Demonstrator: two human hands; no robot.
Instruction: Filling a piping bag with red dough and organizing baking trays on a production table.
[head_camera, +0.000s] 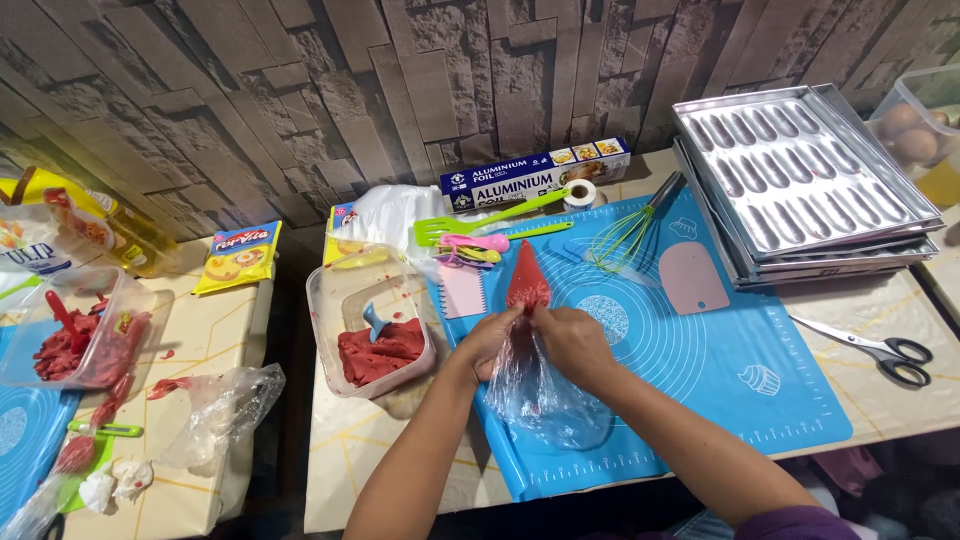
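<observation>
Step in hand, as we judge it: a filled piping bag is being gathered at its neck. Our left hand and right hand both pinch the clear plastic just below the red filling, each grip closed on the bag. Its red tip points away from us; the slack tail lies toward us.

Landmark: the blue mat on the worktop. The bag lies on the mat's left part.

Next move, in our judgement: it calls for a firm twist of the slack plastic, so the filling is pressed toward the tip without escaping backward.

Packages and labels:
- Long blue-and-white foil box, behind the mat's far edge, with small food pictures at its right end.
- Yellow sachet, well left of the mat, flat, with a red band.
- Clear tub of red paste, just left of the mat.
- Stacked metal trays, at the mat's far right corner.
- Scissors, right of the mat.
</observation>
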